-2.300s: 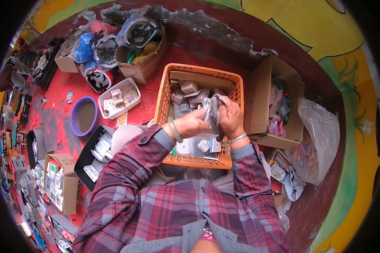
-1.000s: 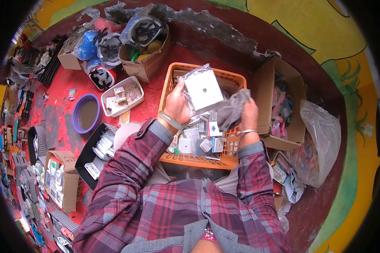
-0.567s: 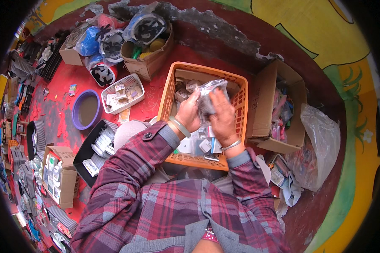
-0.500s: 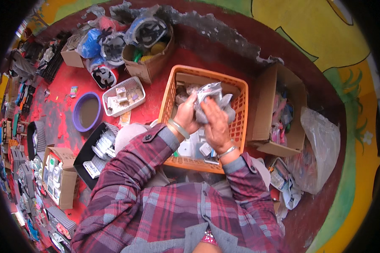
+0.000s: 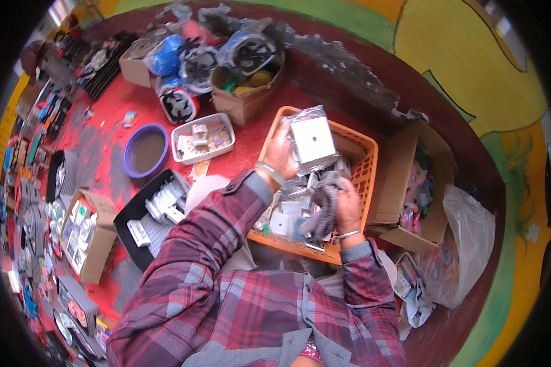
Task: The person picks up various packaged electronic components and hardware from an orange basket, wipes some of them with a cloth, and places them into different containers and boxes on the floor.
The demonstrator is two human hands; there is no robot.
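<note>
My left hand (image 5: 278,150) grips a white square plate (image 5: 313,142) in a clear plastic wrapper, with a small dark spot at its middle. The plate is held up over the far part of an orange plastic basket (image 5: 368,173). Closed round a bunched grey cloth (image 5: 324,208), my right hand (image 5: 349,209) is at the basket's right side, lower than the plate. Beneath both hands, the basket holds several white and clear-wrapped pieces (image 5: 280,223), partly hidden by the cloth.
Left of the basket are a white basket (image 5: 183,158), a purple basin (image 5: 126,160) of murky water and a black tray (image 5: 126,232). Helmets (image 5: 197,68) and a cardboard box (image 5: 242,109) stand farther back. Another cardboard box (image 5: 389,189) and plastic sheeting (image 5: 471,235) are at the right.
The cloth, earlier pressed against the wrapped plate by both hands, is now apart from it. My right hand has moved down and right with the cloth; the plate's white face now shows. The view has shifted.
</note>
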